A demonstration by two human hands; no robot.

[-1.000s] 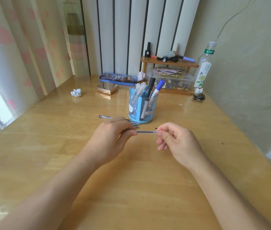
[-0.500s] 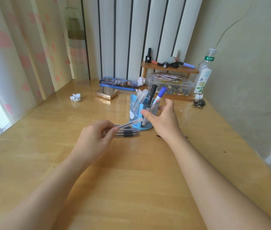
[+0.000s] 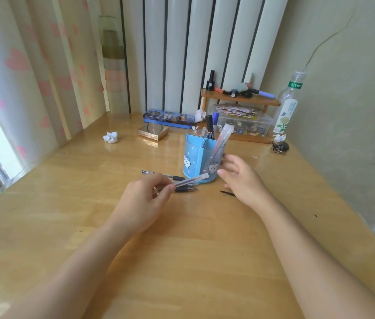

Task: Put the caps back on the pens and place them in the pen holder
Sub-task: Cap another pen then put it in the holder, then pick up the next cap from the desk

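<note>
My left hand (image 3: 146, 199) sits centre frame, knuckles up, fingers curled with thumb and forefinger pinched together. My right hand (image 3: 241, 178) lies right of centre, fingers spread loose and empty. Both bare forearms run in from the lower corners.

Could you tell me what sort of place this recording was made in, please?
Probably a home desk in a bedroom or study corner: a glossy wooden desk beside a heart-print curtain, with a blue plastic pen holder and a small wooden shelf of odds and ends.
</note>
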